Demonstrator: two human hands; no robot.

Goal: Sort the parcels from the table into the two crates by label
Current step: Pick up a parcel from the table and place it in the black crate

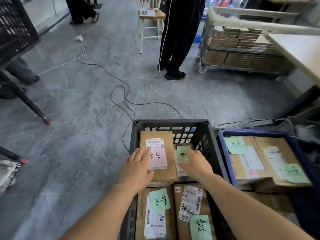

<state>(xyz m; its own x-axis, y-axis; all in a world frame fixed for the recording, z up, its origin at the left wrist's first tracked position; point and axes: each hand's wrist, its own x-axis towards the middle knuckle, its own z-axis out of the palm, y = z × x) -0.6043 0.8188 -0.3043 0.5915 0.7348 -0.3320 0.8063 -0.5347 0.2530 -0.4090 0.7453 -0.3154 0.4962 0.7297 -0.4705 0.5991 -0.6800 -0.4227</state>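
Your left hand (136, 168) flat on pink-note parcel (156, 154), fingers straight, gripping nothing. Right hand (195, 163) spread over green-note parcel (181, 160), no hold. Both parcels in black crate (170, 122), lower centre; blue crate (225, 153) at right also filled. Counter (297, 51) upper right shows no parcels: sorting looks nearly finished.

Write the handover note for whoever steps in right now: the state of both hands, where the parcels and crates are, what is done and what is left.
Left hand: open, flat on the pink-labelled parcel in the black crate.
Right hand: open, fingers over the small green-labelled parcel beside it; contact unclear.
Done: several parcels lie in the black crate, and more in the blue crate to its right.
Left: the table shows only its edge, so the number of unsorted parcels is unknown. Check labels before continuing.
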